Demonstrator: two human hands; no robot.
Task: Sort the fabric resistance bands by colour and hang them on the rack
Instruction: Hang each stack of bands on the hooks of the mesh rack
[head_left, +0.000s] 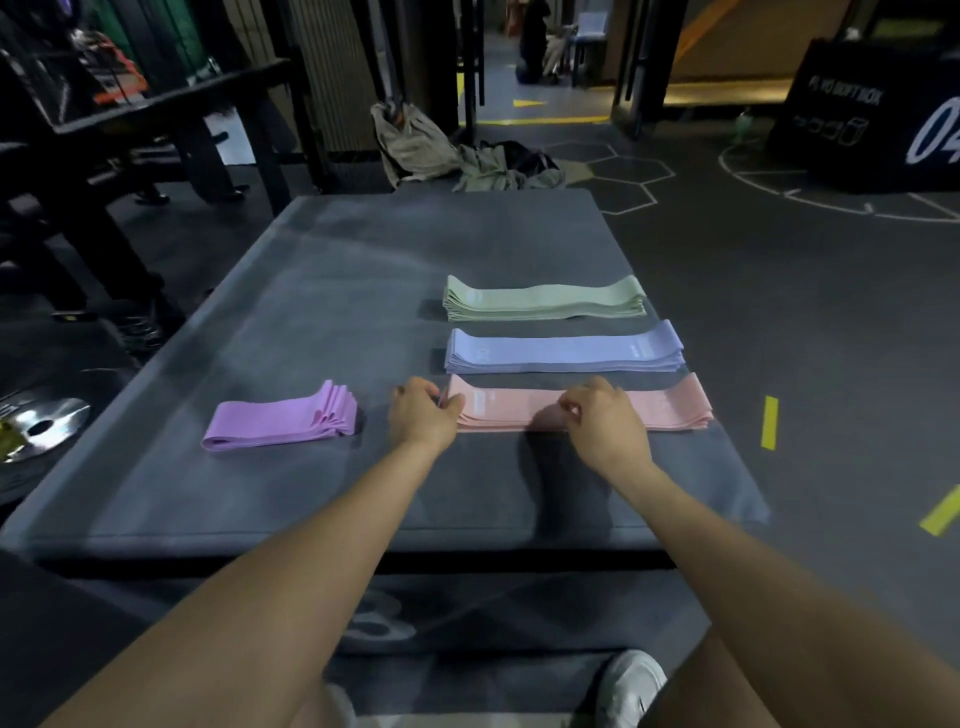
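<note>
Head: hands (423, 415) on flat pink bands (649, 410)

grey mat (322, 291), plyo box (872, 119), clothes heap (447, 150), weight plate (47, 428).

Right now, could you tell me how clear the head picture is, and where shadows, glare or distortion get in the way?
Head view: dim, soft light; the four band stacks stay readable, the pink stack clearest. The right hand throws a dark shadow toward the mat edge. Glare sits on the metal plate at far left. The wide lens bends floor lines and stretches the forearms; the background is dark and slightly blurred.
</note>
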